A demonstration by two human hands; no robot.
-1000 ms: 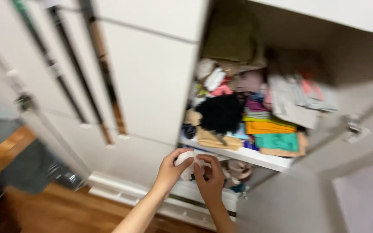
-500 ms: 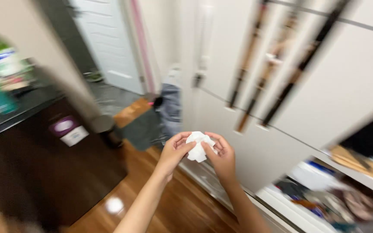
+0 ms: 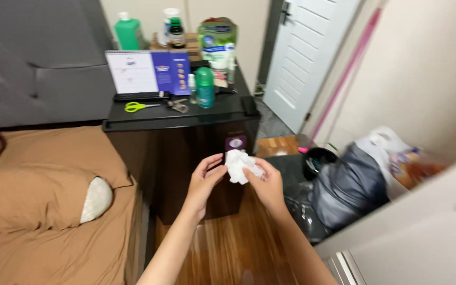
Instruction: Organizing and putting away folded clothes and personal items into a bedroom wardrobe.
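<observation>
Holding a crumpled white tissue (image 3: 240, 165) between both hands, my left hand (image 3: 202, 183) and right hand (image 3: 266, 184) pinch it in front of the dark mini fridge (image 3: 186, 142), above the wooden floor (image 3: 233, 248).

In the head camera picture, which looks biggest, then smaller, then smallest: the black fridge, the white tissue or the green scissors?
1. Fridge
2. Tissue, held by the left hand and right hand; nearer the camera, so this is unsure
3. Scissors
</observation>
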